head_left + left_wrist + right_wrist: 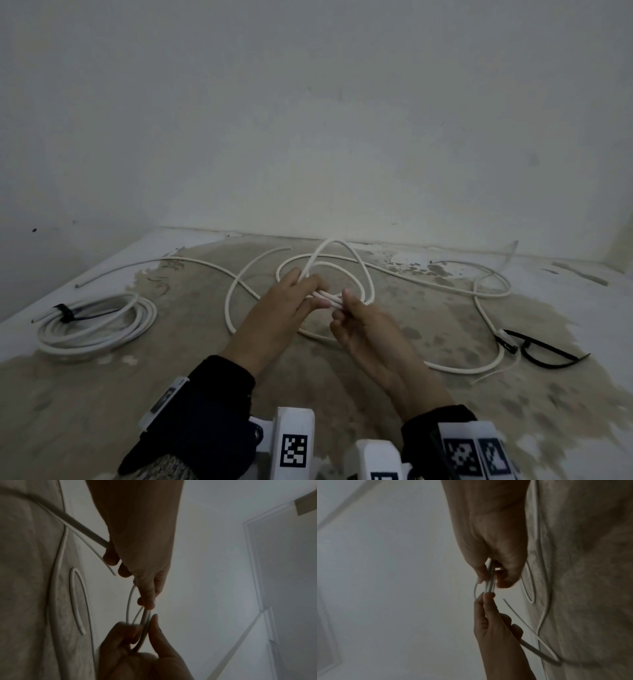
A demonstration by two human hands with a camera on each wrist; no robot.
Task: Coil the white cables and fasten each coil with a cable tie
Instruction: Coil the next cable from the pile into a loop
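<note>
A white cable [356, 255] forms a few loose loops over the stained surface in the head view. Both hands hold the gathered strands [329, 297] where the loops meet. My left hand [317, 291] pinches them from the left, and my right hand [342, 306] pinches them from the right, thumb on top. The left wrist view shows my left hand [145, 601] above and the right hand [139, 623] below, with the strands [145, 616] between. In the right wrist view my right hand [491, 580] grips the strands [490, 586], and my left hand's fingertips [488, 595] touch them.
A finished coil [96, 322] with a black cable tie [68, 313] lies at the left. Loose black cable ties [548, 349] lie at the right, beside another loose cable [489, 284]. A cable end [291, 247] points toward the wall [308, 137] behind.
</note>
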